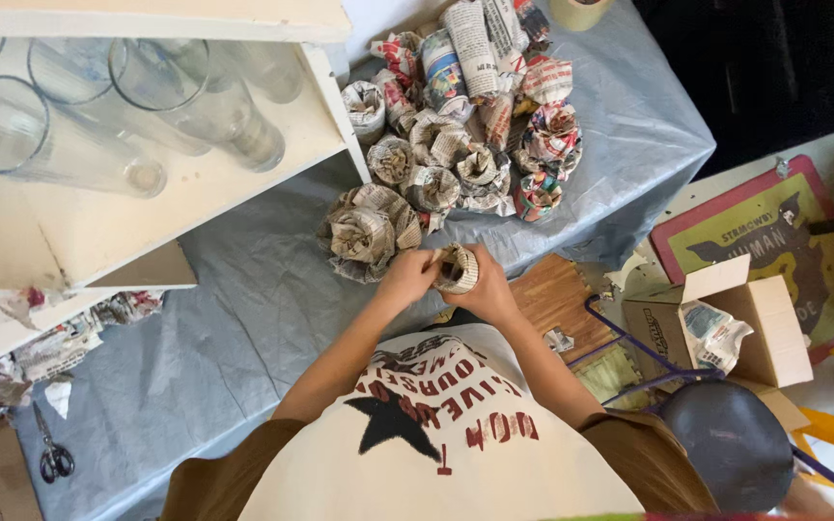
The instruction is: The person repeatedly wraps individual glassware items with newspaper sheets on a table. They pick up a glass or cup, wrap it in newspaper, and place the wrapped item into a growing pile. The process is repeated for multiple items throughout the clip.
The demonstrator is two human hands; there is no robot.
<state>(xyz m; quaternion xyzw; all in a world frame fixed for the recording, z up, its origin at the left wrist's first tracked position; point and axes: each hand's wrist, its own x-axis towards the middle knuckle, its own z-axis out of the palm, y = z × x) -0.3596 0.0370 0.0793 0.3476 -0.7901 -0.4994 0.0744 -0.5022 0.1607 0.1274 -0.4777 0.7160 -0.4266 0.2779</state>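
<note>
Head view: both hands met over the near edge of a table [243, 309] draped in a grey-blue sheet. The left hand [405, 280] and right hand [486, 289] together held one bundle [457, 268], a cylinder wrapped in newspaper, its open end tilted up toward the camera; the fingers of both hands were curled closed around it, left on its left side, right beneath and behind. The bundle sat just off the table's near edge, above the person's chest. Just beyond it, toward the table's middle, lay a pile of wrapped bundles [460, 125], the nearest ones almost touching the hands. A tape roll [579, 12] stood at the table's far edge. A cream shelf [311, 135] overhung the table's left side and carried tall clear glasses [195, 96] standing in a group. Scissors [53, 455] lay at the table's near left corner, beside newspaper scraps [69, 338]. Right of the table, on the floor, stood an open cardboard box [745, 318], with a round dark stool [731, 439] just in front of it.
</note>
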